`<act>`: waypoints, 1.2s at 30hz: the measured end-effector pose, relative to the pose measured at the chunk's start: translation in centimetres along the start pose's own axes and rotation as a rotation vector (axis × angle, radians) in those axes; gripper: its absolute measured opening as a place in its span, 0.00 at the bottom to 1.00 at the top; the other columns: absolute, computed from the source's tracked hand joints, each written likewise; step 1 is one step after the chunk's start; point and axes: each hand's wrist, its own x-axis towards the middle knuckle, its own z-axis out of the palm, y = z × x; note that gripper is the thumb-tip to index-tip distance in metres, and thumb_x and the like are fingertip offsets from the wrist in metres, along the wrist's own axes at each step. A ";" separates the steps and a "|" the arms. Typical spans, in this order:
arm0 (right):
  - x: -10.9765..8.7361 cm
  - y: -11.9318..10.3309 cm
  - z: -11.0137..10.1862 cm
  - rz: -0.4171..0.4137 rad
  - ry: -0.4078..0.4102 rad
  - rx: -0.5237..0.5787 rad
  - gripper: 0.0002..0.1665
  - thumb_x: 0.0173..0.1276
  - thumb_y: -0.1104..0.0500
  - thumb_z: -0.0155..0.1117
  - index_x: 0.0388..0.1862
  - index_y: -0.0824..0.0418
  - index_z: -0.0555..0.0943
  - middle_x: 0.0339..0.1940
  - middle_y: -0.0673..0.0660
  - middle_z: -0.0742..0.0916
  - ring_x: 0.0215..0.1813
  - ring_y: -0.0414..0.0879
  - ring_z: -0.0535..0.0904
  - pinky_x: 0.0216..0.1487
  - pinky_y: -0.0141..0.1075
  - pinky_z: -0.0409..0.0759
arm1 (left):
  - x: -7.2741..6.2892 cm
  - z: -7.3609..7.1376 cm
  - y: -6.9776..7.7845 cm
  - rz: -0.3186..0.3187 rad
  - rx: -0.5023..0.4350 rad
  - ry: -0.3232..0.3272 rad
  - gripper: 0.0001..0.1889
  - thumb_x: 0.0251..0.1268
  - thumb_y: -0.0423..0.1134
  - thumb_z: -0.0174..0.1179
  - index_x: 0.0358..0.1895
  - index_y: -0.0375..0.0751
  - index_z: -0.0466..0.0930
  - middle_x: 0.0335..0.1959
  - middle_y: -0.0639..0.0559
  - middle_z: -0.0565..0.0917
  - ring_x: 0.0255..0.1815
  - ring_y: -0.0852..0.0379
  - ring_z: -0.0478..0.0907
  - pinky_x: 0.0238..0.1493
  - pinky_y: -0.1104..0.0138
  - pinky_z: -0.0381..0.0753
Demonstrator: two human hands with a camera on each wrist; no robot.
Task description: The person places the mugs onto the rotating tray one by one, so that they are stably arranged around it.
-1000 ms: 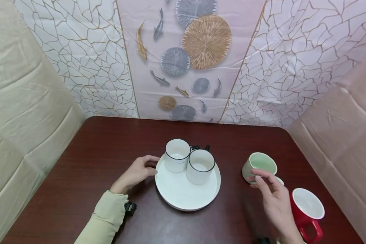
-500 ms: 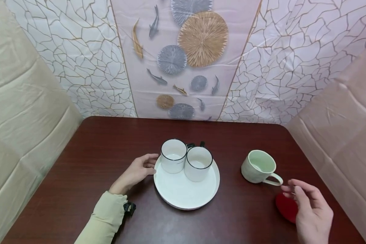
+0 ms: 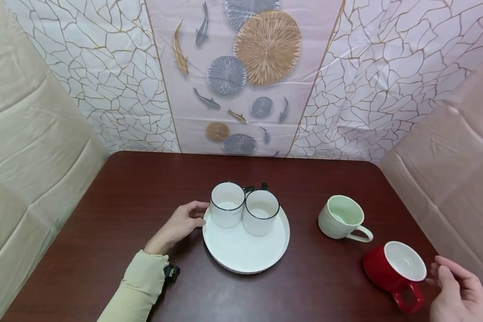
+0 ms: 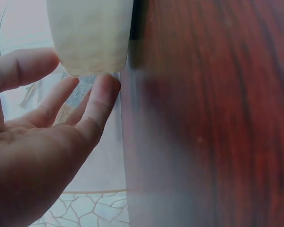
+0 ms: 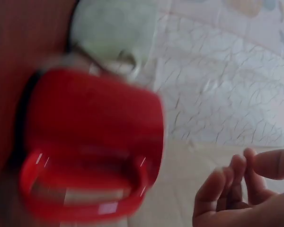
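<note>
A round white tray (image 3: pixel 245 257) carries two white mugs, the left mug (image 3: pixel 226 217) and the right mug (image 3: pixel 259 223), both with black rims and dark handles turned to the back. My left hand (image 3: pixel 181 228) rests its fingertips and thumb against the tray's left side; the left wrist view shows the fingertips spread along the wall. At the right, my right hand (image 3: pixel 460 295) is beside a red mug (image 3: pixel 380 270) with a white inside. Its fingers are loosely bent, with nothing held, and the right wrist view shows a gap between them and the mug.
A pale green mug (image 3: pixel 332 223) stands behind the red one, its handle (image 3: pixel 363 235) pointing right. The dark wooden table (image 3: pixel 137 192) is bounded by padded beige panels (image 3: pixel 463 188) at both sides and a patterned backdrop (image 3: pixel 225 112).
My right hand has moved right and toward the near corner, from in front of the green mug past the red mug, uncovering both. My left hand stays at the tray.
</note>
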 end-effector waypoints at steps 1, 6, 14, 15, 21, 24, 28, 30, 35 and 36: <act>0.2 0.2 -0.4 0.001 0.007 -0.114 0.11 0.67 0.71 0.60 0.38 0.61 0.88 0.24 0.42 0.85 0.24 0.32 0.78 0.25 0.18 0.74 | 0.0 0.0 0.0 -0.005 -0.007 0.006 0.23 0.61 0.26 0.57 0.62 0.34 0.74 0.56 0.39 0.79 0.56 0.44 0.76 0.52 0.56 0.77; 0.5 1.6 -2.5 -0.071 -0.107 -0.606 0.21 0.65 0.63 0.62 0.40 0.32 0.81 0.27 0.26 0.75 0.32 0.19 0.66 0.37 0.15 0.61 | 0.1 0.0 -0.1 -0.033 -0.051 0.033 0.18 0.63 0.27 0.58 0.57 0.32 0.76 0.56 0.39 0.79 0.58 0.43 0.76 0.56 0.56 0.76; 1.2 4.2 -4.7 0.017 -0.243 -0.883 0.09 0.60 0.53 0.68 0.40 0.47 0.80 0.24 0.33 0.70 0.46 0.40 0.65 0.53 0.48 0.59 | 0.2 -0.1 -0.1 -0.030 -0.037 0.027 0.23 0.68 0.31 0.56 0.66 0.38 0.70 0.55 0.41 0.79 0.57 0.47 0.76 0.56 0.56 0.75; 1.4 4.4 -4.9 0.033 -0.268 -0.905 0.07 0.60 0.52 0.68 0.38 0.47 0.80 0.21 0.33 0.71 0.44 0.40 0.66 0.51 0.49 0.59 | 0.2 -0.1 -0.1 -0.036 -0.030 0.029 0.24 0.68 0.32 0.56 0.67 0.38 0.69 0.54 0.42 0.79 0.56 0.48 0.76 0.56 0.56 0.74; 1.5 5.0 -5.9 0.173 -0.331 -0.958 0.08 0.64 0.47 0.65 0.24 0.40 0.79 0.16 0.38 0.76 0.23 0.25 0.64 0.28 0.25 0.64 | 0.1 0.0 -0.1 -0.084 -0.023 0.023 0.26 0.70 0.36 0.54 0.70 0.37 0.67 0.57 0.42 0.79 0.49 0.51 0.81 0.57 0.56 0.73; 1.1 5.1 -6.0 0.236 -0.308 -0.924 0.14 0.66 0.45 0.63 0.23 0.50 0.81 0.15 0.44 0.78 0.19 0.28 0.66 0.21 0.26 0.66 | 0.0 0.0 -0.1 -0.104 -0.026 0.018 0.24 0.71 0.37 0.54 0.69 0.38 0.69 0.60 0.41 0.78 0.45 0.51 0.82 0.55 0.55 0.75; 0.6 5.3 -6.2 0.329 -0.291 -0.775 0.20 0.68 0.46 0.62 0.14 0.38 0.76 0.08 0.45 0.77 0.13 0.38 0.71 0.15 0.29 0.68 | 0.0 -0.2 0.0 -0.112 -0.025 0.023 0.21 0.72 0.38 0.53 0.66 0.39 0.73 0.58 0.42 0.80 0.41 0.52 0.82 0.47 0.57 0.79; 0.5 5.4 -6.3 0.357 -0.299 -0.704 0.22 0.69 0.46 0.61 0.13 0.35 0.74 0.09 0.42 0.78 0.12 0.40 0.72 0.14 0.30 0.68 | 0.0 -0.2 0.1 -0.109 -0.027 0.028 0.20 0.71 0.37 0.53 0.64 0.38 0.75 0.56 0.42 0.80 0.41 0.51 0.81 0.45 0.58 0.79; 0.2 5.9 -6.4 0.358 -0.316 -0.603 0.17 0.71 0.47 0.60 0.20 0.40 0.77 0.13 0.38 0.82 0.12 0.43 0.73 0.14 0.30 0.68 | -0.1 -0.3 0.4 -0.105 -0.030 0.051 0.15 0.71 0.35 0.52 0.56 0.33 0.78 0.53 0.41 0.81 0.42 0.50 0.82 0.43 0.58 0.79; 0.2 6.0 -6.4 0.356 -0.317 -0.600 0.16 0.71 0.47 0.60 0.21 0.41 0.78 0.14 0.38 0.82 0.12 0.43 0.73 0.13 0.30 0.68 | -0.1 -0.3 0.4 -0.107 -0.032 0.056 0.14 0.71 0.35 0.53 0.55 0.33 0.79 0.52 0.41 0.81 0.42 0.50 0.82 0.43 0.57 0.79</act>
